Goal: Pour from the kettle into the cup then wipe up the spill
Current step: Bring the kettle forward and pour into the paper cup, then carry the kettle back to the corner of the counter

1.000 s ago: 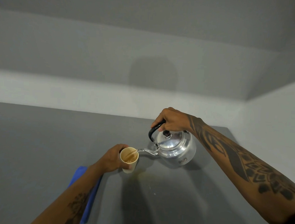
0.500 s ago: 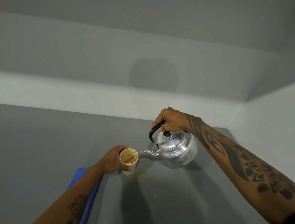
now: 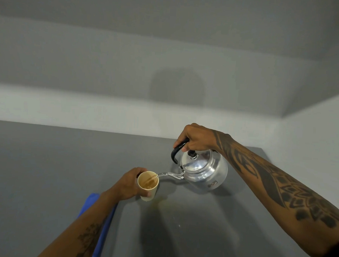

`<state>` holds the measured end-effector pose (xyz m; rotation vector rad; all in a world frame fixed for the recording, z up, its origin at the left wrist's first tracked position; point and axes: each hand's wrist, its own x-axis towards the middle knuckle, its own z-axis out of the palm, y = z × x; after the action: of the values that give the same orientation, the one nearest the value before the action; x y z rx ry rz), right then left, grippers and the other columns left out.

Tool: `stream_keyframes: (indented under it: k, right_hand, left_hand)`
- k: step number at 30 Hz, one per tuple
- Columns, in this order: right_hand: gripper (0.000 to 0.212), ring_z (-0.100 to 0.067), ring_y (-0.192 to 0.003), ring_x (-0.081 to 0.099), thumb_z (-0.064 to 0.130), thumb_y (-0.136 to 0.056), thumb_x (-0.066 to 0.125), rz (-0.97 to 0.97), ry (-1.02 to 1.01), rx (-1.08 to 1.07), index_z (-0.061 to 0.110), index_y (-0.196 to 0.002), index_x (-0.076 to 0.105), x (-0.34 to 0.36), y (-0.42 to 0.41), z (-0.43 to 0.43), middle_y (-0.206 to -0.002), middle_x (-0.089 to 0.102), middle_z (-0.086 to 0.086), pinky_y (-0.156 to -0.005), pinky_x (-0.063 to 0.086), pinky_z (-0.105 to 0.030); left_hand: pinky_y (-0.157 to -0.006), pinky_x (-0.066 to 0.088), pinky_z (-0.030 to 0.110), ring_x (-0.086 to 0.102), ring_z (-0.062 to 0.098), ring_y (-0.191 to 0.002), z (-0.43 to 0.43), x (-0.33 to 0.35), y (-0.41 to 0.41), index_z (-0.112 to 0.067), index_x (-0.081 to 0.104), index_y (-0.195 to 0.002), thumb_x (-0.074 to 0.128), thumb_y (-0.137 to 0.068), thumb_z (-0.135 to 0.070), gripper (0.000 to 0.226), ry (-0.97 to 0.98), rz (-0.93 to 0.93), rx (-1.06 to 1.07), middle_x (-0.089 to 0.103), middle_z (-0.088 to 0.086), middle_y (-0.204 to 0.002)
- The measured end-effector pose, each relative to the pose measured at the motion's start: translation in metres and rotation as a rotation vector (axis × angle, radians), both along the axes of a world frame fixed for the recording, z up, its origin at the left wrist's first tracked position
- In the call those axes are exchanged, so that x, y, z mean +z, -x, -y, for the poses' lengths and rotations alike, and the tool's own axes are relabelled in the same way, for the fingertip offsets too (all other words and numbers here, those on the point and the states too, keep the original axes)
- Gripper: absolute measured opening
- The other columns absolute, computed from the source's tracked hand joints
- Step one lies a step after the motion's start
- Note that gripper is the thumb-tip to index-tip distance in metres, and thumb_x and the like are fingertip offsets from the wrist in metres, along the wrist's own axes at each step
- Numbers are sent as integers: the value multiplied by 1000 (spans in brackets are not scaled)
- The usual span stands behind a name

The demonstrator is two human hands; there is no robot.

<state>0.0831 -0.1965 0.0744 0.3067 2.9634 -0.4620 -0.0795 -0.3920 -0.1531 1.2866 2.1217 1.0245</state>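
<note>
Right hand (image 3: 197, 137) grip clamped on kettle (image 3: 203, 170) handle, spout over cup (image 3: 148, 185); left hand (image 3: 130, 185) grip wraps cup (brown spill (image 3: 167, 203) beside it on table (image 3: 46, 171)).

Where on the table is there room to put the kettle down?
The widest bare table is left of the cup and blue cloth. The back strip behind the kettle is bare too. In front of the cup it's wet with a brownish spill, so not there.
</note>
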Motion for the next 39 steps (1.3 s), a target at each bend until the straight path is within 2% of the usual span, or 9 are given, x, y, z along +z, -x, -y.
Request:
stream_keyframes:
  k: [14, 21, 23, 26, 28, 31, 33, 35, 39]
  right_hand:
    - [30, -18, -93, 68, 6, -80, 70, -1, -5, -3, 19, -108, 72, -1, 1, -5, -105, 75, -1, -89, 55, -39]
    - [32, -12, -94, 66, 8, -77, 73, -60, 109, -63, 21, -106, 73, -17, -10, -21, -103, 75, 0, -89, 53, -29]
    - [31, -14, -95, 65, 6, -77, 73, -86, 165, -98, 21, -105, 73, -24, -15, -27, -103, 75, 0, -88, 51, -26]
    - [29, -15, -93, 66, 6, -76, 73, -125, 265, -162, 21, -101, 74, -35, -23, -35, -98, 75, 0, -86, 51, -28]
    - [27, -17, -93, 67, 7, -76, 74, -153, 312, -188, 22, -98, 74, -41, -28, -40, -96, 74, -1, -87, 52, -31]
    - [17, -22, -92, 67, 8, -77, 73, -203, 365, -231, 15, -94, 72, -46, -36, -49, -94, 73, -5, -86, 52, -34]
    - [14, -24, -90, 67, 8, -78, 73, -235, 390, -267, 10, -92, 70, -47, -40, -55, -91, 71, -8, -84, 53, -36]
    - [15, -19, -85, 67, 8, -78, 73, -257, 405, -294, 8, -92, 70, -46, -44, -60, -87, 71, -4, -81, 52, -30]
    - [18, -20, -86, 67, 8, -74, 76, -319, 402, -339, 8, -92, 70, -38, -50, -75, -91, 72, -7, -81, 54, -30]
  left_hand:
    - [-86, 54, 30, 60, 10, -101, 0, 4, -2, -32, 53, -115, 89, -46, -50, 80, 9, -1, 6, 60, -9, -115]
    - [-85, 54, 29, 60, 7, -100, 1, 6, -6, -31, 53, -113, 91, -48, -41, 77, 7, 8, 17, 61, -7, -115]
    - [-86, 51, 27, 59, 7, -102, 1, 9, -7, -28, 49, -120, 91, -47, -42, 85, 28, 22, 14, 59, -3, -119]
    - [-95, 47, 29, 54, 13, -114, 2, 21, -6, -23, 33, -139, 88, -36, -61, 123, 106, 67, -24, 51, 1, -130]
    - [-99, 41, 29, 47, 17, -124, 1, 37, -5, -22, 23, -146, 85, -34, -65, 135, 171, 58, -48, 41, -2, -136]
    - [-100, 39, 29, 40, 16, -129, -10, 77, -9, -23, 26, -146, 87, -56, -47, 112, 144, -2, -33, 38, -4, -137]
    - [-98, 41, 28, 44, 11, -124, -28, 113, -16, -26, 36, -141, 86, -60, -45, 97, 55, -34, -39, 44, -7, -134]
    - [-98, 43, 28, 49, 7, -118, -55, 148, -27, -30, 44, -135, 85, -61, -45, 87, 17, -82, -95, 51, -12, -128]
    - [-92, 46, 28, 55, 11, -110, -124, 197, -53, -26, 49, -131, 84, -66, -37, 75, 139, -225, -258, 57, -8, -122]
